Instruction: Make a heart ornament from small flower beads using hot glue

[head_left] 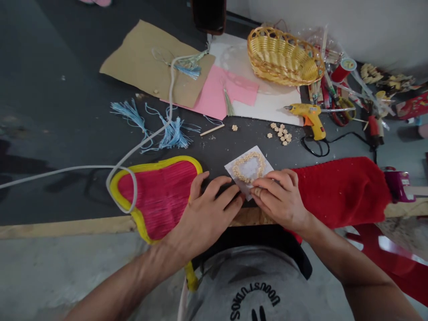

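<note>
A ring of small pale wooden flower-shaped pieces (236,173) lies on a small white paper square (247,154) near the table's front edge. My right hand (282,198) is at the lower right of the ring, its thumb and fingertips pinched together over the paper; what they grip is too small to tell. My left hand (212,205) rests palm down with fingers spread, the fingertips by the paper's lower left corner. Beneath that hand is a magenta ribbed mat with a yellow border (157,191). More loose flower pieces (282,133) lie beyond the paper.
A yellow glue gun (310,118) lies at the right, below a wicker basket (284,58). Blue tassels (174,131) and a white cable (140,145) are at the left. Red cloth (341,191) covers the front right edge. Brown paper (147,62) and pink paper (214,98) lie behind.
</note>
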`<action>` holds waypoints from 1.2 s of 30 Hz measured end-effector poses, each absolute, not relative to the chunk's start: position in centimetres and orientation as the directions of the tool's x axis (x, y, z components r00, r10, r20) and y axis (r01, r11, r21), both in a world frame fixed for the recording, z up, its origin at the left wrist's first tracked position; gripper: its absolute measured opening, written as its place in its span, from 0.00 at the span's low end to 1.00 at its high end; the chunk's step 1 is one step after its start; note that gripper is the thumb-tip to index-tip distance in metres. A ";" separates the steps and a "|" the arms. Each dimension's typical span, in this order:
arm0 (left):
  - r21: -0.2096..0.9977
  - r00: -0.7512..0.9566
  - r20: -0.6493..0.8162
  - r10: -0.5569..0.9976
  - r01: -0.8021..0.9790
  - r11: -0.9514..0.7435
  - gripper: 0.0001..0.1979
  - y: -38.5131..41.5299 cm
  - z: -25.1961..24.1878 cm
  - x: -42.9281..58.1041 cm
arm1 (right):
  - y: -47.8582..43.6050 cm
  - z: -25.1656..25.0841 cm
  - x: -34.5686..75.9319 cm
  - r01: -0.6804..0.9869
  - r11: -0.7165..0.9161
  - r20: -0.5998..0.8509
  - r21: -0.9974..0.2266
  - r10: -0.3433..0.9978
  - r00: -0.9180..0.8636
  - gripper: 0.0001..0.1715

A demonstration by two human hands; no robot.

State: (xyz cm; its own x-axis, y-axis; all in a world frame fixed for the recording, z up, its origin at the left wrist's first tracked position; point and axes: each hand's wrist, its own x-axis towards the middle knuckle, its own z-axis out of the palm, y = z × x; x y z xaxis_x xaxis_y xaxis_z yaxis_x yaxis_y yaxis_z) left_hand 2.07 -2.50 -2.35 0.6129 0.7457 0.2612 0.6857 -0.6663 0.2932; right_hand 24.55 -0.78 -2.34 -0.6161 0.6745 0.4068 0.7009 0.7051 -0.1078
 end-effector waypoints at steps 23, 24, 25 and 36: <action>0.366 0.605 0.305 0.735 0.638 -0.677 0.06 2.7 -1.6 4.7 | -3.1 -3.1 25.9 0.819 0.378 0.336 -0.431 0.910 -0.243 0.02; 0.362 0.611 0.289 0.737 0.643 -0.675 0.07 2.7 -1.8 4.8 | -3.1 -3.2 26.0 0.826 0.378 0.330 -0.418 0.910 -0.249 0.02; 0.357 0.614 0.274 0.740 0.650 -0.671 0.07 2.7 -1.9 4.9 | -3.1 -3.2 26.0 0.834 0.377 0.324 -0.403 0.911 -0.255 0.02; 0.368 0.610 0.231 0.758 0.667 -0.648 0.05 3.1 -2.4 5.0 | -3.0 -2.9 26.0 0.827 0.383 0.351 -0.412 0.904 -0.244 0.02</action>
